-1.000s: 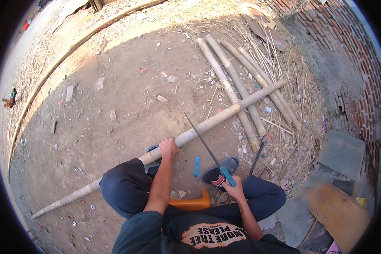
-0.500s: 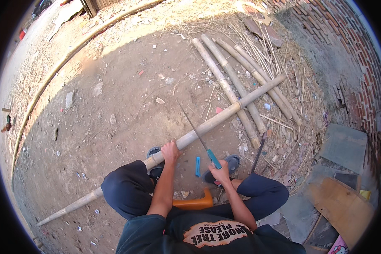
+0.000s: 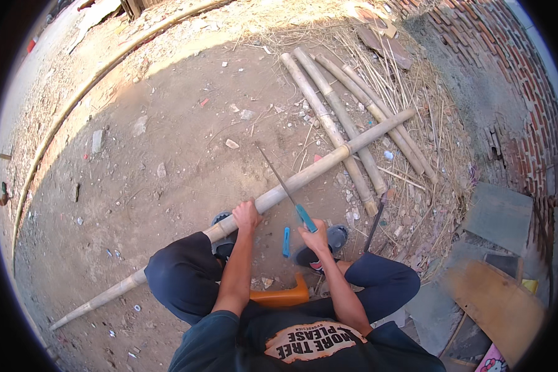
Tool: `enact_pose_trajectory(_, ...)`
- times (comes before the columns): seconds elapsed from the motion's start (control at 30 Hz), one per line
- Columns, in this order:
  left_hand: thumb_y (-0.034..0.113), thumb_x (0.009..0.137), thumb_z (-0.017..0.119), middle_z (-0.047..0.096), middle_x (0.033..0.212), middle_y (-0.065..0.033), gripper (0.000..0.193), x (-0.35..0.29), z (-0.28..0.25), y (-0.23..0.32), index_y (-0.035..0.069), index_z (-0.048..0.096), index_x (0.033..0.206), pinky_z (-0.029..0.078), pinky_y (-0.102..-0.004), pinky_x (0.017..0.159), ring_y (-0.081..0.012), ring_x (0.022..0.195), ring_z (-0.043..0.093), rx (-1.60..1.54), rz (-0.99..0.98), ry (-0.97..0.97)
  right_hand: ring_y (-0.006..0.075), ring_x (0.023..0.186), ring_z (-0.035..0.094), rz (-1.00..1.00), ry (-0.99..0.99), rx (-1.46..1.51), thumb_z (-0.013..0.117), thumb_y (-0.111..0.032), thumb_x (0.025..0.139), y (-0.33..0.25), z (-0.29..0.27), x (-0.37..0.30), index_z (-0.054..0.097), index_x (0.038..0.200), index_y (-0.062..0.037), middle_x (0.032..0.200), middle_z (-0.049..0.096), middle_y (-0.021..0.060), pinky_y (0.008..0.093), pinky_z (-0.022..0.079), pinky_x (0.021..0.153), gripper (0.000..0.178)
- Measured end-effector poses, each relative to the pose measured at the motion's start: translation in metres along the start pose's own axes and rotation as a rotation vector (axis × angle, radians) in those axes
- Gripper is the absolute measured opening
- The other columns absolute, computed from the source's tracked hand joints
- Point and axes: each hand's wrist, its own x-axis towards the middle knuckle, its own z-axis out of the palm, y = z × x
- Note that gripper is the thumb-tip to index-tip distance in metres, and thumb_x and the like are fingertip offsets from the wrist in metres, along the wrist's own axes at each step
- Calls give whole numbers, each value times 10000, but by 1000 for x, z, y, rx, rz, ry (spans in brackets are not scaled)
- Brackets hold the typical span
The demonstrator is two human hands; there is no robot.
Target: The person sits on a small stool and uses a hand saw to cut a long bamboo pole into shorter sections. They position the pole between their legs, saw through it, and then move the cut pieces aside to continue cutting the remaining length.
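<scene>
A long bamboo pole [image 3: 316,168] slants from the lower left to the upper right, passing over my left thigh or beside it. My left hand [image 3: 247,216] is wrapped round the pole near my left foot. In my right hand [image 3: 314,235] is the teal handle of a hand saw [image 3: 278,177], its thin blade lying across the pole to the right of my left hand. The pole's far end rests across several cut bamboo lengths [image 3: 335,105]. A blue cutter-like tool [image 3: 286,242] lies on the ground between my feet.
I sit low, with an orange plastic stool [image 3: 282,296] under me. A dark thin bar [image 3: 375,223] stands by my right foot. Dry straw [image 3: 440,118] and a brick wall [image 3: 483,49] are at the right, with boards [image 3: 499,304] nearer. Another long pole [image 3: 62,121] curves along the left.
My right hand has drawn slightly up and left with the saw, its blade sliding across the pole. My left hand keeps its hold; the whole view has shifted a little.
</scene>
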Motion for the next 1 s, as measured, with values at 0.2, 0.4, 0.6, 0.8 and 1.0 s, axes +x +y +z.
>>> enact_pose_trajectory(0.2, 269, 702, 836, 751, 876, -150, 377, -31, 16, 5, 107, 681, 1004, 593, -476, 713, -352, 835, 750, 46, -12, 47, 114, 553, 474, -24, -9, -32, 724, -133, 744, 6, 0, -30, 497, 635, -27, 556, 471, 40, 345, 397, 536, 273)
enact_pose_trajectory(0.4, 284, 688, 846, 745, 855, -142, 380, -33, 7, 8, 110, 685, 986, 589, -488, 718, -353, 833, 749, -16, 14, 23, 112, 569, 470, 122, -87, 142, 729, -120, 760, 10, -21, -16, 540, 684, -56, 606, 511, -5, 334, 382, 541, 213)
enact_pose_trajectory(0.6, 236, 687, 830, 743, 850, -143, 346, -28, 11, 3, 103, 681, 969, 589, -490, 713, -356, 835, 749, 2, 40, 22, 80, 586, 470, 256, -232, 229, 730, -141, 793, 6, -41, 9, 579, 695, -75, 627, 511, -53, 303, 364, 537, 192)
enact_pose_trajectory(0.8, 247, 698, 826, 746, 874, -146, 348, -29, -5, 20, 95, 672, 970, 588, -484, 725, -361, 861, 744, -22, 27, 43, 75, 570, 463, 225, -149, 213, 775, -221, 827, -24, -52, 16, 579, 659, -74, 600, 503, -45, 287, 358, 525, 297)
enact_pose_trajectory(1.0, 253, 683, 841, 744, 932, -166, 398, -24, -4, 19, 99, 675, 1010, 587, -482, 752, -361, 879, 740, -30, 38, 8, 139, 526, 474, 7, -143, 102, 780, -285, 858, -18, -51, 9, 597, 690, -25, 568, 535, 3, 346, 385, 519, 360)
